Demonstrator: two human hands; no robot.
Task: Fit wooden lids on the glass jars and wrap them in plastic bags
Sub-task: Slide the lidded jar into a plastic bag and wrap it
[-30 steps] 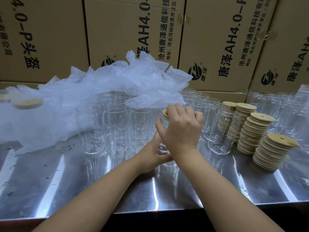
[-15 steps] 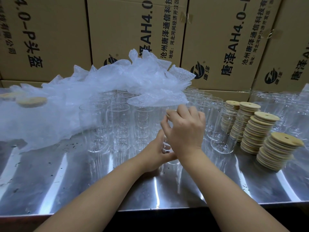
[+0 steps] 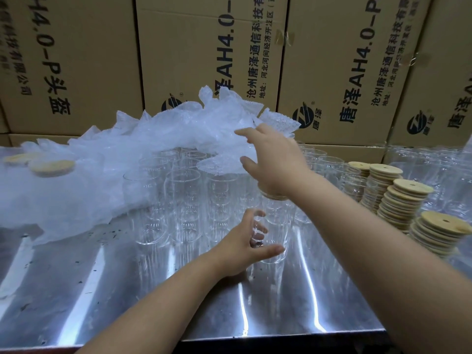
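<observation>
A clear glass jar (image 3: pixel 278 226) stands on the steel table (image 3: pixel 127 290) with a wooden lid (image 3: pixel 270 196) on its mouth. My left hand (image 3: pixel 245 241) wraps its fingers around the jar's lower part from the left. My right hand (image 3: pixel 273 157) is up above the jar, fingers spread and holding nothing, at the right end of the heap of clear plastic bags (image 3: pixel 153 139). My right wrist hides part of the lid.
Several open jars (image 3: pixel 184 200) stand in rows left of and behind the held jar. Stacks of wooden lids (image 3: pixel 406 200) sit at the right, with more jars behind them. Wrapped, lidded jars (image 3: pixel 51 166) lie at far left. Cardboard boxes (image 3: pixel 204 47) wall the back.
My right hand has left the lid it was pressing down and risen up and back toward the plastic bags, opening its fingers. My left hand stays on the jar.
</observation>
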